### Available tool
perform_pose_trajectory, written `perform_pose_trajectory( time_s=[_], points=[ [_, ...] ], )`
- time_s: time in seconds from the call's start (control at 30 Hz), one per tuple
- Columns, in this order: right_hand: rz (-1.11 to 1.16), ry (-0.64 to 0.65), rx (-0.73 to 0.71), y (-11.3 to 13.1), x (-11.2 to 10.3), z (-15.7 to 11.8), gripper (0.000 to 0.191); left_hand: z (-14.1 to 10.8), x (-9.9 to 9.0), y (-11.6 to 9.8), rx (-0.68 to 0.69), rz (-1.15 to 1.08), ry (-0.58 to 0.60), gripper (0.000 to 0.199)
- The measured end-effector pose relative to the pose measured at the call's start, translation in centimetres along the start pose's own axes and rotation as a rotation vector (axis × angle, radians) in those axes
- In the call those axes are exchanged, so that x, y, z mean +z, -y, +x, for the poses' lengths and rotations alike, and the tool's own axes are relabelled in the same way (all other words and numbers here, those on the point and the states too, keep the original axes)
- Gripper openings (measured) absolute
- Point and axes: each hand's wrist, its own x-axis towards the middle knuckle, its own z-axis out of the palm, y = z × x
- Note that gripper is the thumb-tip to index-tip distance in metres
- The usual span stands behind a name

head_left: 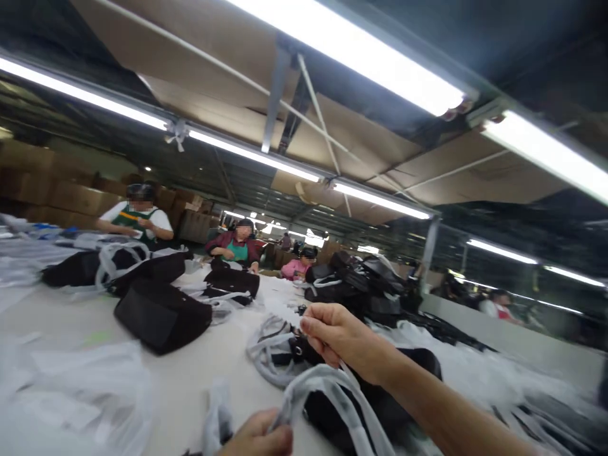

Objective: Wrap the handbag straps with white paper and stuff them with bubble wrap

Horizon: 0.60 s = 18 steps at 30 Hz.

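Two grips showed: the left hand (261, 436) held a strap (298, 391) at six o'clock; the right hand (339, 335) pinched narrow, contents unclear.

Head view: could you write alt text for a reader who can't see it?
A person's left hand grips a pale-wrapped strap, while the right hand is raised and pinched closed; what it holds is unclear. Black bags and pale wrapping lie on a white table. Several people are beyond it, under bright tube lights.
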Motion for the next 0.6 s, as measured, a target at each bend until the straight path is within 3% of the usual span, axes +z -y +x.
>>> perform_pose_trajectory(
  time_s=[0.13,0.27,0.33,0.47,0.6],
  points=[
    [0.089,-0.104,0.028,-1.0,-2.6,-5.3,0.045,0.6,1.6,-2.6,-0.080,0.094,-0.088,0.064],
    [0.359,-0.102,0.204,-1.8,-3.4,-9.6,0.049,1.4,2.6,-7.7,-0.084,0.226,-0.125,0.067],
    [0.397,-0.068,0.244,-2.3,-3.3,-11.2,0.042,1.9,2.8,-10.4,-0.047,0.272,-0.117,0.065],
    [-0.119,-0.062,0.021,-3.7,-2.2,-12.5,0.013,2.3,3.0,-14.3,0.018,0.373,-0.097,0.062],
    [-0.330,-0.037,-0.219,-4.7,-0.8,-11.5,0.011,1.8,3.5,-16.1,-0.010,0.445,-0.037,0.057]
  ],
)
